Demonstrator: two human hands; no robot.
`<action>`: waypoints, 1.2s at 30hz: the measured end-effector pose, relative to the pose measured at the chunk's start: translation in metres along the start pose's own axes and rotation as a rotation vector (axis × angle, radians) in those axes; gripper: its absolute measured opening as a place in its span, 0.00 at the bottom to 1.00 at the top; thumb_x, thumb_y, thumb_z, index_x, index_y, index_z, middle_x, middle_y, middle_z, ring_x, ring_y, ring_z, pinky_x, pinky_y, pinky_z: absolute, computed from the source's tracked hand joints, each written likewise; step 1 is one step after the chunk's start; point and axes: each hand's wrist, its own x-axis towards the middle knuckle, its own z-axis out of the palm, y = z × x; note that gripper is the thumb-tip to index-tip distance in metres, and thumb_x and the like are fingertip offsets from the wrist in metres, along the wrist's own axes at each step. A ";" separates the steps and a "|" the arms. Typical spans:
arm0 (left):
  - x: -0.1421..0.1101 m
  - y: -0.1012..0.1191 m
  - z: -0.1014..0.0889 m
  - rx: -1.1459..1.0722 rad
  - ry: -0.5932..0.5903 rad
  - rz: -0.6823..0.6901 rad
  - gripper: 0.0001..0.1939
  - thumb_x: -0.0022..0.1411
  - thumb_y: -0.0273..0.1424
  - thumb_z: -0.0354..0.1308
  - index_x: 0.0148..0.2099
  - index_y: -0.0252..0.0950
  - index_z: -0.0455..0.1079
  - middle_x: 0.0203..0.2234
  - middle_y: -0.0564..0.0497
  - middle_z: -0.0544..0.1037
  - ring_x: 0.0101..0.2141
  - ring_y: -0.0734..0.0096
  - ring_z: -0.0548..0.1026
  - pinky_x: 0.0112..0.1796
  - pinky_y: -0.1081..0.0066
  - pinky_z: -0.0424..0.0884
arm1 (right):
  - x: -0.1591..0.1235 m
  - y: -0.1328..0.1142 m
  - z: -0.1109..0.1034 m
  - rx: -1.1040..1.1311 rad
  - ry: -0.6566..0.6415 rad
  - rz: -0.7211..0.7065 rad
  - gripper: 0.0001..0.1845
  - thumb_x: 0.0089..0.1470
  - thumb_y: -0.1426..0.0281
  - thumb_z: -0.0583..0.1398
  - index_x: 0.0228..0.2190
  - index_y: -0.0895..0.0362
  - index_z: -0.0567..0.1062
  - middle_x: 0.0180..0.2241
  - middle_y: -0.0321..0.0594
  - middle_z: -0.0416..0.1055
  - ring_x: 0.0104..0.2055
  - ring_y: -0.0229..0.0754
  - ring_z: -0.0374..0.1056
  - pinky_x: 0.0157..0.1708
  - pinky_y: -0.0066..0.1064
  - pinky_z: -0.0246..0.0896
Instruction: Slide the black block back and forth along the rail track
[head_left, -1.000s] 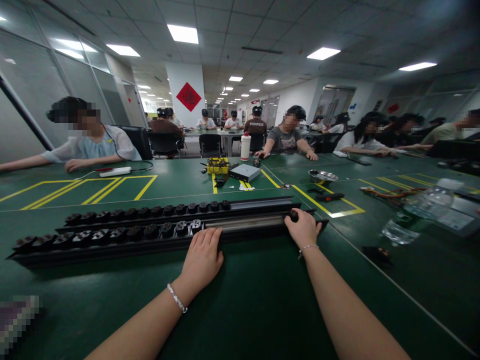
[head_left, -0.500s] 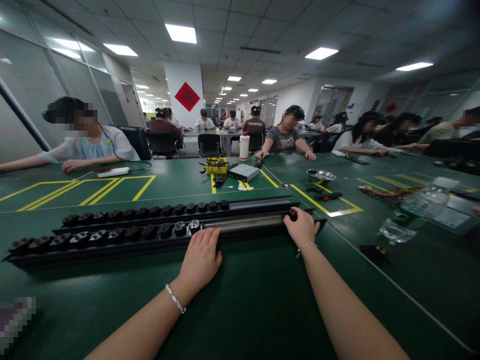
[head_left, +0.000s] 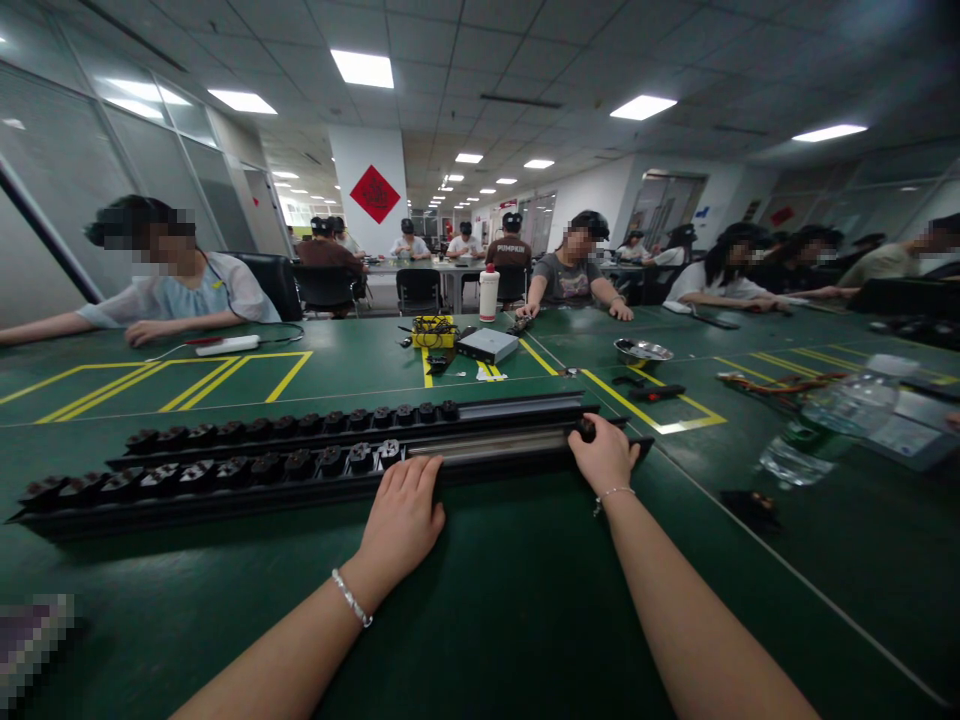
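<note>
In the head view, two hands worked at two long black rails, which lay side by side on one green desk [head_left: 510, 600]. The left fingers [head_left: 409, 474] rested on the front rail [head_left: 491, 443]; they were four, nearly straight and close to each other, with the thumb apart. Whether they also gripped the rail wall, I could not tell. The right fingers [head_left: 610, 436] were bent at the right end of the same rail, and between thumb and forefinger they held one round black piece [head_left: 586, 430].

To the left of the left fingers, the front rail carried one row of black modules [head_left: 299, 463], which I counted as about eleven; the last one was just beside these fingers. Between the two sets of fingers, the channel of this rail was bare. The back rail [head_left: 521, 404] lay beyond the fingers and bore about thirteen similar modules [head_left: 310, 422].

Farther beyond the fingers there were one grey box [head_left: 489, 344], one yellow box with cables [head_left: 434, 331], one white bottle [head_left: 488, 295] with a red cap, and one metal bowl [head_left: 643, 352]. To the right of the right fingers, one clear bottle [head_left: 832, 425] was tilted.
</note>
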 end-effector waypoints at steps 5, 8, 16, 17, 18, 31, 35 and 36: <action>0.000 0.000 0.000 0.001 -0.001 -0.003 0.27 0.55 0.28 0.52 0.58 0.35 0.60 0.50 0.43 0.71 0.52 0.57 0.66 0.55 0.55 0.60 | -0.001 0.000 0.001 0.010 0.016 0.005 0.23 0.49 0.64 0.53 0.48 0.53 0.69 0.49 0.44 0.67 0.56 0.51 0.56 0.59 0.57 0.33; 0.000 0.000 0.000 -0.006 0.002 -0.002 0.27 0.55 0.28 0.52 0.58 0.36 0.60 0.51 0.43 0.71 0.52 0.57 0.66 0.55 0.55 0.60 | -0.001 0.000 0.002 0.014 0.024 0.013 0.24 0.49 0.64 0.53 0.48 0.53 0.69 0.49 0.44 0.68 0.55 0.50 0.57 0.59 0.57 0.33; 0.000 -0.001 0.001 -0.001 0.005 0.004 0.26 0.55 0.28 0.52 0.58 0.35 0.60 0.50 0.43 0.70 0.52 0.57 0.66 0.55 0.56 0.60 | 0.001 0.003 0.004 0.012 0.035 0.009 0.23 0.49 0.65 0.53 0.48 0.53 0.69 0.48 0.44 0.68 0.54 0.50 0.58 0.58 0.58 0.35; 0.000 -0.001 0.001 0.002 0.003 0.002 0.26 0.55 0.28 0.52 0.58 0.35 0.60 0.50 0.43 0.70 0.52 0.57 0.66 0.55 0.56 0.60 | 0.001 0.002 0.003 0.012 0.034 0.010 0.23 0.49 0.65 0.53 0.48 0.53 0.69 0.48 0.44 0.68 0.54 0.50 0.58 0.58 0.58 0.35; 0.000 -0.001 0.001 0.004 0.002 0.000 0.26 0.55 0.28 0.52 0.58 0.35 0.60 0.50 0.43 0.70 0.52 0.57 0.66 0.55 0.56 0.60 | 0.001 0.002 0.003 0.013 0.033 0.012 0.23 0.49 0.65 0.53 0.48 0.53 0.69 0.48 0.45 0.68 0.54 0.50 0.58 0.58 0.58 0.35; 0.000 -0.002 0.002 0.015 0.001 0.005 0.26 0.56 0.28 0.52 0.58 0.34 0.60 0.50 0.43 0.70 0.52 0.57 0.66 0.55 0.56 0.59 | 0.002 0.004 -0.001 0.000 0.021 0.011 0.24 0.48 0.63 0.53 0.47 0.55 0.70 0.51 0.46 0.66 0.56 0.52 0.56 0.58 0.56 0.39; 0.000 0.000 0.000 0.017 0.006 -0.001 0.26 0.55 0.28 0.52 0.58 0.34 0.60 0.50 0.43 0.71 0.52 0.57 0.66 0.55 0.57 0.60 | 0.003 0.006 -0.002 0.004 0.025 -0.010 0.21 0.48 0.62 0.53 0.44 0.53 0.71 0.53 0.43 0.65 0.57 0.52 0.54 0.56 0.57 0.42; 0.000 0.000 0.000 0.017 0.003 -0.005 0.26 0.55 0.28 0.52 0.58 0.34 0.60 0.50 0.43 0.71 0.52 0.57 0.66 0.55 0.57 0.60 | 0.002 0.006 -0.003 0.005 0.024 -0.008 0.21 0.48 0.61 0.53 0.44 0.53 0.71 0.53 0.43 0.65 0.57 0.52 0.54 0.56 0.58 0.42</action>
